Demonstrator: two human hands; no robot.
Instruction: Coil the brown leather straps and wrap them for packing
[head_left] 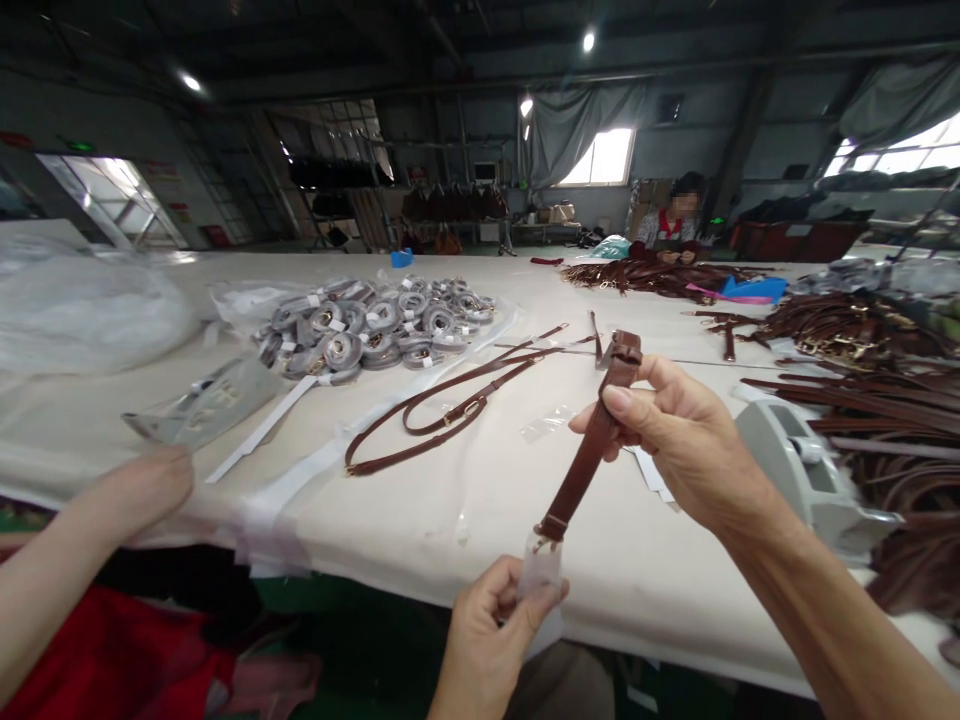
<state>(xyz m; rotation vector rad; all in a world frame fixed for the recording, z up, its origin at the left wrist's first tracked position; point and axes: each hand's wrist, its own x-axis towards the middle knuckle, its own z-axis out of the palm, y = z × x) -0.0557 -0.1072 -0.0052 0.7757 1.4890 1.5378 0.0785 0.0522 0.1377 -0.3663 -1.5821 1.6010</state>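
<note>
My right hand is closed on a folded brown leather strap, pinching it near its upper end above the table edge. The strap hangs down towards me. My left hand is closed on a small clear plastic sleeve that covers the strap's lower metal end. A long thin brown strap with gold buckles lies looped on the white table just beyond my hands.
A co-worker's hand at the left touches a clear plastic bag. A heap of wrapped grey coils sits behind it. Piles of brown straps and a grey tape dispenser fill the right. Another person sits at the far end.
</note>
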